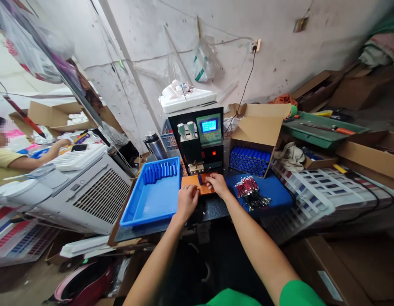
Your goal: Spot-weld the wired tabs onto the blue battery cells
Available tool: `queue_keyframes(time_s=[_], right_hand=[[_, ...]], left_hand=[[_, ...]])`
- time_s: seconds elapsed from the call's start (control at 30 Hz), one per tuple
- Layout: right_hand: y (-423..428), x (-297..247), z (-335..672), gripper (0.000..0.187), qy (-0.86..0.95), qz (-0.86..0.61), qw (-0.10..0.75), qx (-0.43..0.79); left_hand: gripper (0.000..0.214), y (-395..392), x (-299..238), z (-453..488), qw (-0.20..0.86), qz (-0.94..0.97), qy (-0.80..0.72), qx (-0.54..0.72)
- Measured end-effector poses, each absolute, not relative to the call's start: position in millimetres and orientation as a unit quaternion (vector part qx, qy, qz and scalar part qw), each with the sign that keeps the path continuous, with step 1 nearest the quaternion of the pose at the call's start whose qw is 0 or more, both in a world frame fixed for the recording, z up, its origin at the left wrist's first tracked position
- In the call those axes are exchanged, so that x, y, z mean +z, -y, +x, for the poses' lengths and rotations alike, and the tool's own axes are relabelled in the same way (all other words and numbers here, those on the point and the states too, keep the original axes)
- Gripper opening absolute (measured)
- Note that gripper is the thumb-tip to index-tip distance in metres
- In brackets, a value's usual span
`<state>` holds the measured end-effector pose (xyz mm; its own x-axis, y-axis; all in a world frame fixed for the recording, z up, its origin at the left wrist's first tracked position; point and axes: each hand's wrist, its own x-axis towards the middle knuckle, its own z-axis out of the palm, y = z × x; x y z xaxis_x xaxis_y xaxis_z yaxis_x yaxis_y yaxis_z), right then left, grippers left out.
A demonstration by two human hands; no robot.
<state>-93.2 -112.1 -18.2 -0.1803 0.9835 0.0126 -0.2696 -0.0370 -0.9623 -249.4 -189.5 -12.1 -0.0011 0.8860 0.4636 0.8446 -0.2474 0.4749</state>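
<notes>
Both my hands rest on an orange pad [191, 181] in front of a small black spot-welding machine [198, 142] with a lit blue screen. My left hand [186, 199] is curled, fingers pinched near a thin wire. My right hand [217, 184] is closed over a small blue battery cell [200, 179] lying under the machine's electrodes. A blue tray [152, 199] to the left holds a row of blue cells [160, 171]. A bundle of red-and-black wire leads [249, 192] lies on a blue mat to the right.
An open cardboard box [257, 140] full of blue cells stands right of the machine. A white air cooler [85, 191] sits left, a steel flask [155, 144] behind the tray. Another person in yellow [12, 161] works at far left. White gridded trays [318, 187] lie right.
</notes>
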Motion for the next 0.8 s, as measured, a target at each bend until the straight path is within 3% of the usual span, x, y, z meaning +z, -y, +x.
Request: queue_keyframes(time_s=[0.13, 0.5, 0.8], right_hand=[[113, -17, -91, 0.026, 0.464, -0.380, 0.512, 0.614], [122, -19, -86, 0.025, 0.615, -0.320, 0.457, 0.558], [124, -20, -86, 0.024, 0.606, -0.320, 0.461, 0.564]], left_hand=[[0.013, 185, -13, -245, 0.017, 0.714, -0.623, 0.319], [0.016, 166, -7, -248, 0.114, 0.711, -0.611, 0.329], [0.011, 171, 1, -247, 0.133, 0.723, -0.582, 0.348]])
